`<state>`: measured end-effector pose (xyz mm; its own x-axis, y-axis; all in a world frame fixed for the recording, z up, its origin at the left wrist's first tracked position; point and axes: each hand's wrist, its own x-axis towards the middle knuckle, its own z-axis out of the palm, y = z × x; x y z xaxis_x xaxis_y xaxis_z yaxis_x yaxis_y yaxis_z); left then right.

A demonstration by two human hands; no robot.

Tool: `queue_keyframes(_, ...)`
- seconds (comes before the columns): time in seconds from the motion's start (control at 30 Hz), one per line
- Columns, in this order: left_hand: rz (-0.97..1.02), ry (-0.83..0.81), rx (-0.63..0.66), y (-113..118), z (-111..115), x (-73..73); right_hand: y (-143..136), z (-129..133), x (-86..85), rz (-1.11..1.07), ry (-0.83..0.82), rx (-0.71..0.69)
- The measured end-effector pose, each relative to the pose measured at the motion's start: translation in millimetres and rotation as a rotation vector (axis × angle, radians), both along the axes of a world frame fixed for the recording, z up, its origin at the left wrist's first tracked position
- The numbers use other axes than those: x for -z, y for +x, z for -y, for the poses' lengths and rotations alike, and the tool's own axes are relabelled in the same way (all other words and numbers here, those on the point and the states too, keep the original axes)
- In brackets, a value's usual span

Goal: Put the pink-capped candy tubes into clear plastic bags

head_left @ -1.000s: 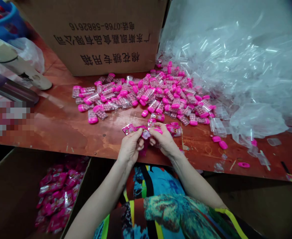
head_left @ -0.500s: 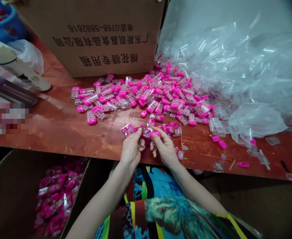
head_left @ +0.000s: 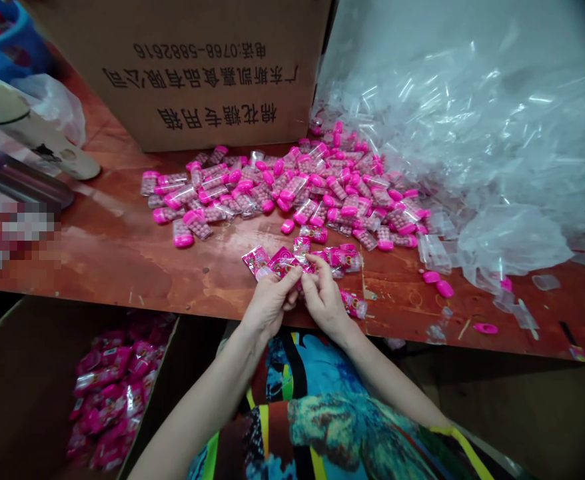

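Observation:
My left hand [head_left: 271,300] and my right hand [head_left: 328,300] meet over the table's front edge, fingertips nearly touching. Both are closed in a pinch on a shiny pink printed wrapper [head_left: 283,259] that shows just above the left thumb. Fingers hide most of what lies between the hands, so I cannot see whether a bottle is inside. Around the hands are pink printed packets, one at the left [head_left: 255,259], others at the right [head_left: 345,257], and one beside my right wrist [head_left: 354,305]. Beyond them spreads a heap of small clear candy bottles [head_left: 272,190] with pink caps.
A large cardboard box [head_left: 212,87] stands behind the bottles. Clear plastic sleeves [head_left: 472,140] pile up at the right, with loose pink caps [head_left: 444,288] nearby. An open carton [head_left: 22,373] holding pink packets [head_left: 112,393] sits below at the left. A tumbler [head_left: 27,177] lies on the left.
The pink-capped bottle seen in my right fingers is now hidden. My hands have drawn closer together, and the wrapper's printed face shows more above the left thumb.

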<state>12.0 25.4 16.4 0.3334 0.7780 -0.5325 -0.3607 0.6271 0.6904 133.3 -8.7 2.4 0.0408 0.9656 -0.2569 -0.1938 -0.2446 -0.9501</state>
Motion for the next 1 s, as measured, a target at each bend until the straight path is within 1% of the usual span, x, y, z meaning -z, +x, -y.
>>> queue_keyframes(0.07, 0.023, -0.003, 0.017, 0, 0, -0.3, 3, -1, 0.5, 0.124, 0.098, -0.015)
queue_keyframes(0.1, 0.029, -0.004, 0.008, 0, 0, -0.3, 4, -1, 1.0, 0.149, 0.134, -0.028)
queue_keyframes(0.13, 0.030, -0.004, -0.013, -1, -1, -0.3, 5, -1, 1.6, 0.124, 0.137, -0.052)
queue_keyframes(0.2, 0.023, 0.011, -0.080, -3, -3, -0.2, 8, 1, 2.4, 0.039, 0.099, -0.105)
queue_keyframes(0.27, 0.024, 0.032, -0.097, -7, -5, -0.5, 10, 4, 2.1, -0.016, 0.037, -0.164)
queue_keyframes(0.33, 0.046, 0.037, -0.043, -10, -7, -1.6, 11, 6, 0.1, -0.093, -0.018, -0.216)
queue_keyframes(0.4, 0.073, 0.026, 0.020, -13, -8, -3.1, 10, 8, -3.2, -0.236, -0.079, -0.236)
queue_keyframes(0.47, 0.090, 0.025, 0.046, -15, -9, -4.1, 7, 7, -6.1, -0.363, -0.125, -0.249)
queue_keyframes(0.5, 0.092, 0.028, 0.054, -16, -9, -4.1, 6, 5, -6.9, -0.373, -0.126, -0.251)
queue_keyframes(0.57, 0.083, 0.036, 0.064, -17, -11, -2.9, 4, 2, -7.3, -0.259, -0.074, -0.216)
queue_keyframes(0.67, 0.044, 0.022, 0.057, -16, -12, 1.0, 1, -2, -6.6, 0.054, 0.058, -0.099)
queue_keyframes(0.7, 0.039, 0.015, 0.043, -15, -11, 2.3, 0, -2, -6.5, 0.110, 0.084, -0.075)
queue_keyframes(0.73, 0.042, 0.008, 0.029, -14, -11, 3.6, 0, -3, -6.6, 0.121, 0.090, -0.074)
queue_keyframes(0.8, 0.063, 0.004, 0.012, -12, -8, 5.3, 0, -3, -6.9, 0.020, 0.041, -0.125)
queue_keyframes(0.93, 0.027, 0.074, 0.021, -14, -6, 6.0, 2, -6, -6.1, -0.330, -0.122, -0.286)
queue_keyframes(1.0, 0.018, 0.100, 0.064, -17, -8, 6.0, 4, -8, -4.1, -0.379, -0.130, -0.299)
